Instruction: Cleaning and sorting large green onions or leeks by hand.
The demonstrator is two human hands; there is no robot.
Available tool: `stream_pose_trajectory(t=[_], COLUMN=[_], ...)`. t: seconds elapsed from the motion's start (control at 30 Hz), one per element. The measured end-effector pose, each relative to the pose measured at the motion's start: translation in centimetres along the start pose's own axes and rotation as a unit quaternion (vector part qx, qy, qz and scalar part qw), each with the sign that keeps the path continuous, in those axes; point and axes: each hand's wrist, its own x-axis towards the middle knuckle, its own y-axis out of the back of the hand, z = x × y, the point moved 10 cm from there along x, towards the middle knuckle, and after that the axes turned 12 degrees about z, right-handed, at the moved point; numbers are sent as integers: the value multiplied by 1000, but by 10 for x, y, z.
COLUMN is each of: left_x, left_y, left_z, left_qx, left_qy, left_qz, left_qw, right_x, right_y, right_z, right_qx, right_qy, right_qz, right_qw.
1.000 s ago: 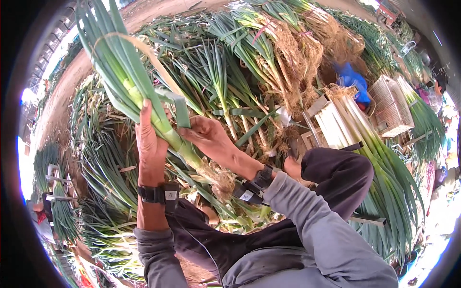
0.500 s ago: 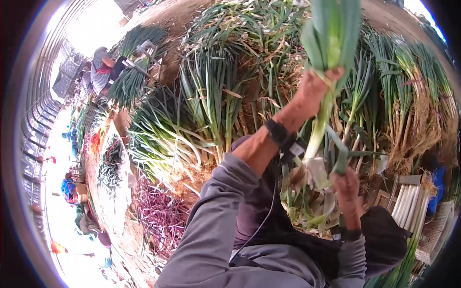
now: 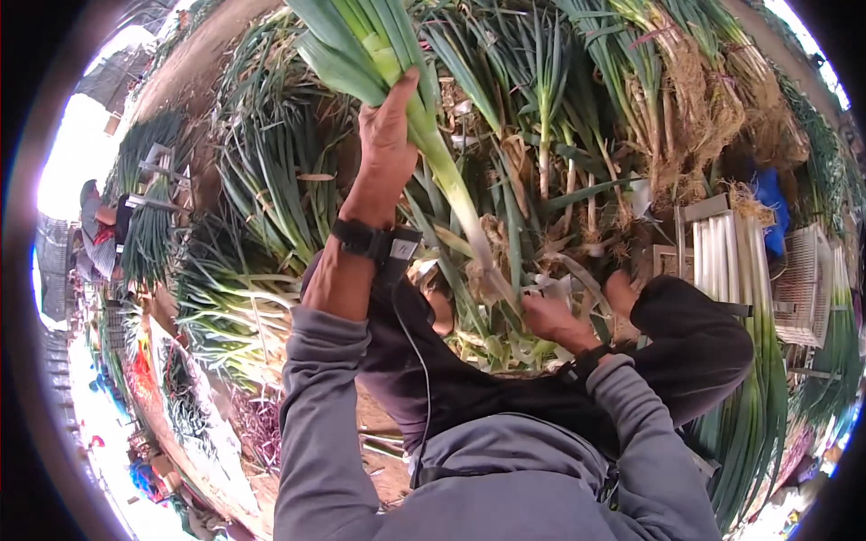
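A long leek [image 3: 460, 194] slants from upper left to lower right in front of me, green leaves up and pale stem down. My left hand [image 3: 388, 135] is closed around it where the leaves meet the stem. By its root end my right hand [image 3: 555, 322] is closed, low between my bent legs. A small whitish piece [image 3: 557, 288] shows beside the right fingers; what that hand grips cannot be made out. Peeled leaves and trimmings [image 3: 505, 352] lie beneath the hands.
Unpeeled leeks with roots [image 3: 667, 117] lie ahead and right. Cleaned white leeks [image 3: 722, 252] are stacked at my right by a pale plastic crate [image 3: 803, 284]. Loose green onions [image 3: 234, 325] are heaped left. A person [image 3: 97, 230] sits far left.
The view has swung right. The leek now slants more, its leafy end toward the left. The green strip of leaf at my right hand no longer shows there.
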Motion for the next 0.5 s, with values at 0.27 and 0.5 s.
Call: stream_pose_trajectory(t=[0.27, 0.5], left_x=[5, -11], left_y=[-6, -33], left_z=[-29, -60], left_qx=[-53, 11], left_qy=[90, 171], left_qz=[-16, -23], left_qw=[994, 985], right_x=[24, 85], right_y=[195, 273], right_z=[-55, -164], right_qx=[192, -252], right_qy=[24, 281], right_qz=[273, 475], right_qw=[943, 795])
